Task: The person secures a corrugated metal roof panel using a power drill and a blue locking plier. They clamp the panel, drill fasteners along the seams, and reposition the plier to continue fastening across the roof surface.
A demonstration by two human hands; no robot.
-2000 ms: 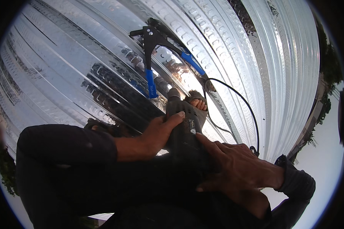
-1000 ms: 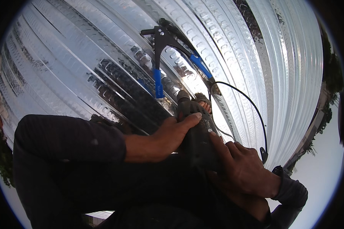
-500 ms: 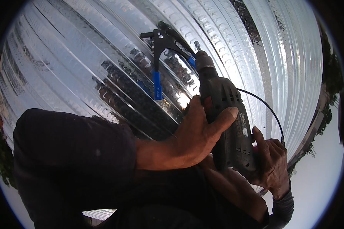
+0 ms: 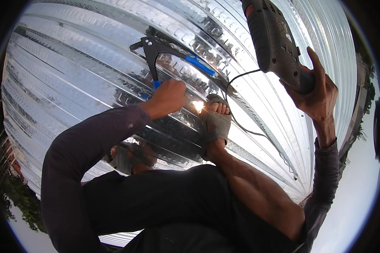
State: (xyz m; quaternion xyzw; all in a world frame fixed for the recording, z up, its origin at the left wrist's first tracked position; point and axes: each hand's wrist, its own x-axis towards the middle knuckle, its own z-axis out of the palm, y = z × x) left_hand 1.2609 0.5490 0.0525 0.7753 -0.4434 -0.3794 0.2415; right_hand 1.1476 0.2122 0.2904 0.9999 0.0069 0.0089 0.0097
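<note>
A hand riveter (image 4: 151, 54) with a black body and two spread blue-sleeved handles is over the ribbed metal sheeting, left of centre. My left hand (image 4: 169, 99) is closed around the lower part of its nearer handle, hiding that handle's end. The other blue handle (image 4: 200, 65) points right, untouched. At the upper right, my right hand (image 4: 316, 93) grips the rear of a dark corded power drill (image 4: 271, 36). The drill's front end runs out of the top of the picture. A black cord (image 4: 227, 90) loops down from the drill onto the sheeting.
Shiny corrugated metal sheets (image 4: 71, 76) spread all around, with strong glare near the middle. My sandalled foot (image 4: 217, 122) stands on them between the hands, and my other foot (image 4: 124, 159) is further left. Trees (image 4: 23, 198) and sky lie beyond the sheets' edges.
My left hand has let go of the drill's body and closed on the riveter's handle. My right hand has carried the drill up and to the right, uncovering my foot.
</note>
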